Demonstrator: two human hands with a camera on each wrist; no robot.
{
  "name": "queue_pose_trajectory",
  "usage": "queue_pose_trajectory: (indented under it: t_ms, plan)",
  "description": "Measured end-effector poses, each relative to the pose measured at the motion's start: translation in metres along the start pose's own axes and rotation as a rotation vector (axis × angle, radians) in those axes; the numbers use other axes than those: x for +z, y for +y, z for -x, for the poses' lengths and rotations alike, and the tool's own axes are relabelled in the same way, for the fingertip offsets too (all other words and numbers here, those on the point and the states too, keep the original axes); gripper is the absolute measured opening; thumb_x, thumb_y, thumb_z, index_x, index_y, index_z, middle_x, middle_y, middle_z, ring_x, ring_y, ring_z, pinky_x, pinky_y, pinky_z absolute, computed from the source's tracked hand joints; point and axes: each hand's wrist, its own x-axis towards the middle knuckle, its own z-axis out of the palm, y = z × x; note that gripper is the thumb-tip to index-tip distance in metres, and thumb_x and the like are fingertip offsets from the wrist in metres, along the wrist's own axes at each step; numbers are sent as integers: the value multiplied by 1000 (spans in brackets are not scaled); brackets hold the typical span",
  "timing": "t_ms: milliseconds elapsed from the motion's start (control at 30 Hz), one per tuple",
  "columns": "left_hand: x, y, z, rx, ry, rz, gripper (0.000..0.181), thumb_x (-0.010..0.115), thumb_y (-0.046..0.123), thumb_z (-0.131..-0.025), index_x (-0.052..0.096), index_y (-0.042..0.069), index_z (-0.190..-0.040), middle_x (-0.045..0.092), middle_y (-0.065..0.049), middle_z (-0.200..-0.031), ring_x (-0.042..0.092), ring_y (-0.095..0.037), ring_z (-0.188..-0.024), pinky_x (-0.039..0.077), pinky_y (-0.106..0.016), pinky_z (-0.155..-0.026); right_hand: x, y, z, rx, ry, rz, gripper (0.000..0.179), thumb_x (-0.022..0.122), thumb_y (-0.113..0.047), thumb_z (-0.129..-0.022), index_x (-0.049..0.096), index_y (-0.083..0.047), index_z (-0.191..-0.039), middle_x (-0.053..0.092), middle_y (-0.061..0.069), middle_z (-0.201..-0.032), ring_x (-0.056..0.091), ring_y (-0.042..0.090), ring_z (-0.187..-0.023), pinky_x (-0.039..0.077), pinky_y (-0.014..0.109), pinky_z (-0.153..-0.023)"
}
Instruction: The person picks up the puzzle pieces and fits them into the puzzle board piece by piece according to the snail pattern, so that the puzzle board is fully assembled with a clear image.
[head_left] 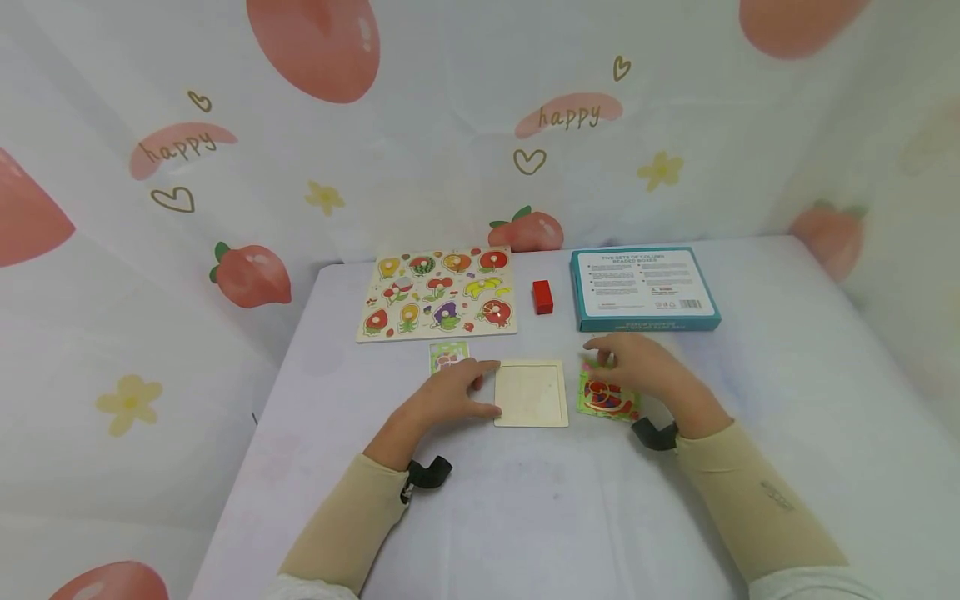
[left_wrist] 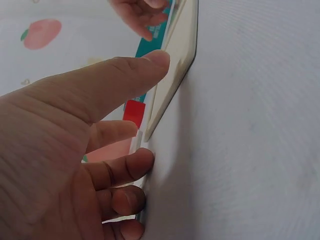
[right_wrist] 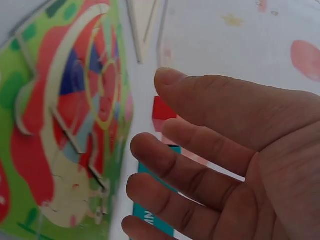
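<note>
A shallow square wooden tray (head_left: pixel 529 396) with a raised rim lies on the table between the hands. At its left side is my left hand (head_left: pixel 451 392), thumb and index finger spread along the edge, gripping nothing; whether they touch the rim I cannot tell. A card with a coloured picture (head_left: pixel 446 353) lies partly behind that hand. To the tray's right is a green and red snail jigsaw (head_left: pixel 609 402), with several seams between its pieces in the right wrist view. My right hand (head_left: pixel 647 364) hovers by its upper edge, fingers loosely bent and holding nothing, and covers part of it.
A wooden fruit peg puzzle (head_left: pixel 438 295) lies at the back left. Right of it stands a red block (head_left: pixel 542 297), and a teal and white box (head_left: pixel 645 288) lies at the back right. A printed cloth hangs behind the table (head_left: pixel 525 517).
</note>
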Motion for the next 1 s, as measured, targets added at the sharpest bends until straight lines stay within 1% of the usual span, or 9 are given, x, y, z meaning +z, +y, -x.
queue_pose_trajectory:
  t_ms: [167, 367, 633, 867, 1000]
  plan:
    - [1, 1, 0, 24, 4, -62, 74, 84, 39, -86, 54, 15, -149, 51, 0, -97, 48, -16, -91, 41, -34, -74, 4, 1, -4, 7, 4, 26, 42, 75, -24, -93, 68, -7, -130, 66, 4, -102, 59, 24, -93, 52, 41, -82]
    - [3, 1, -1, 15, 2, -114, 73, 82, 43, -87, 55, 15, -149, 50, 1, -96, 49, -15, -88, 41, -32, -72, 9, 1, -8, 49, 19, 20, 31, 75, -21, -92, 72, -4, -118, 64, 4, -93, 56, 24, -91, 50, 40, -82]
    - [5, -1, -2, 17, 5, -107, 73, 81, 43, -87, 56, 15, -149, 50, 1, -96, 49, -15, -89, 42, -32, -72, 11, -5, -7, 67, 48, 5, 28, 78, -18, -91, 70, -4, -114, 66, 9, -104, 57, 28, -97, 50, 46, -91]
    - [4, 0, -1, 16, 8, -93, 73, 81, 43, -87, 55, 16, -149, 51, 1, -97, 49, -15, -89, 42, -32, -72, 10, -8, -6, 61, 59, 46, 30, 80, -14, -89, 72, -6, -117, 66, 9, -109, 57, 27, -98, 52, 45, -90]
    - [3, 1, 0, 12, 7, -87, 73, 82, 43, -87, 56, 16, -149, 51, 1, -96, 49, -15, -89, 42, -32, -72, 8, -7, -5, 51, 57, 76, 33, 80, -17, -89, 73, -7, -120, 67, 8, -112, 57, 26, -97, 52, 42, -86]
